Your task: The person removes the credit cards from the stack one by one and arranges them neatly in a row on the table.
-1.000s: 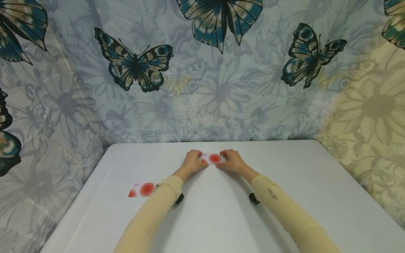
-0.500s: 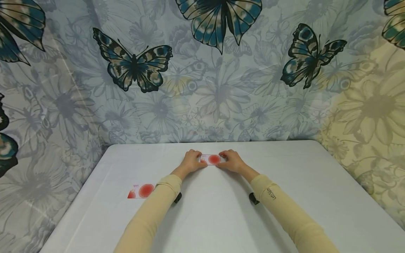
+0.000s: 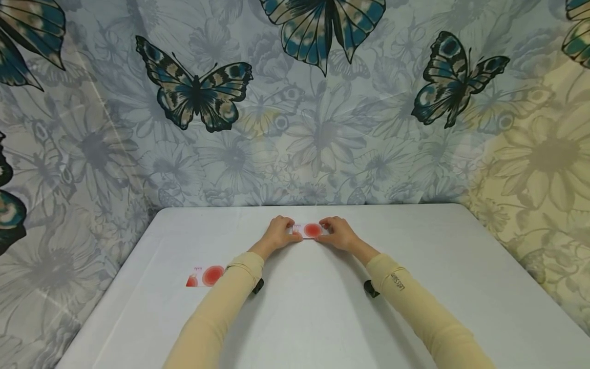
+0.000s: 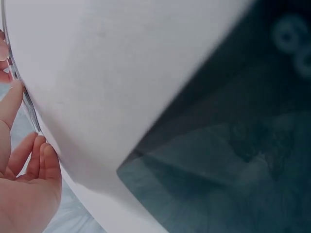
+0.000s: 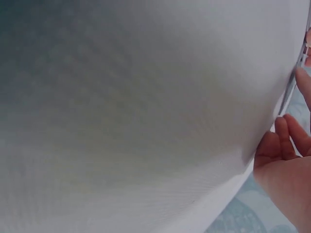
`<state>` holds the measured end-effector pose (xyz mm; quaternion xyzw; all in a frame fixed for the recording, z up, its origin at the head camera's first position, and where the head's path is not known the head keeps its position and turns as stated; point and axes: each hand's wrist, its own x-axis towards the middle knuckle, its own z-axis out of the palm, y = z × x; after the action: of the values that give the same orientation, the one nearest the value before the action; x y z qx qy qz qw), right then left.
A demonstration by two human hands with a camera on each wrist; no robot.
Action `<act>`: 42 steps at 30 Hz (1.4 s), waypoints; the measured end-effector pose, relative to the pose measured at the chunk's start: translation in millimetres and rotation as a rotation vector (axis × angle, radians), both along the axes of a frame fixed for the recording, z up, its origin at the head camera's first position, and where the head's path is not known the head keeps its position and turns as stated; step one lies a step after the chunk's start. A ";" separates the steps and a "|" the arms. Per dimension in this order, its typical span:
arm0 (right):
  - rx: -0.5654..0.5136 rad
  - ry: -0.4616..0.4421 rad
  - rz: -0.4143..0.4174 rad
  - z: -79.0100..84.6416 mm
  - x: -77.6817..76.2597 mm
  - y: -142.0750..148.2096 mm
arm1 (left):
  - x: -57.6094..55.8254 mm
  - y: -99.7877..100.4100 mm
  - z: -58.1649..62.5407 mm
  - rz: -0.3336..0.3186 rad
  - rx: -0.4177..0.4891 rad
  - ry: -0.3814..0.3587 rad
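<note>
At the far middle of the table, both hands hold a small flat white card-like piece with a red disc printed on it. My left hand grips its left end, thumb on the near edge and fingers at the far edge. The right end is pinched the same way by my right hand. Seen from the left wrist, the piece is a thin layered edge between thumb and fingers. The right wrist view shows the right hand at that thin edge too. Fingers cover both ends.
A matching white piece with a red disc lies on the left of the white table, its right end behind the left sleeve. Behind the table hangs a butterfly-patterned cloth. Small black devices sit at both wrists.
Both hands stay almost in place, still holding the piece. Its near edge now shows as a darker line. The head view has shifted slightly.
</note>
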<state>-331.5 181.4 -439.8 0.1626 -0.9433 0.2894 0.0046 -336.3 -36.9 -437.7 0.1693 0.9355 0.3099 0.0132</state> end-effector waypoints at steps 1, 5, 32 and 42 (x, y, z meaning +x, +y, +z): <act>-0.007 0.009 0.005 0.2 0.4 0.1 | 0.2 -0.1 0.4 -0.003 0.005 0.007; -0.039 0.029 0.016 0.9 2.5 0.4 | 0.8 -0.1 1.8 -0.006 0.055 0.018; -0.186 0.038 -0.009 1.4 20.8 -1.3 | 17.1 -3.3 3.9 -0.017 0.190 0.040; -0.177 0.051 0.005 1.0 30.2 -3.0 | 26.8 -11.1 6.2 -0.044 0.175 0.035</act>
<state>-301.3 178.4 -438.8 0.1714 -0.9132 0.3673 0.0424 -309.5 -47.9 -431.5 0.1956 0.9011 0.3869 -0.0111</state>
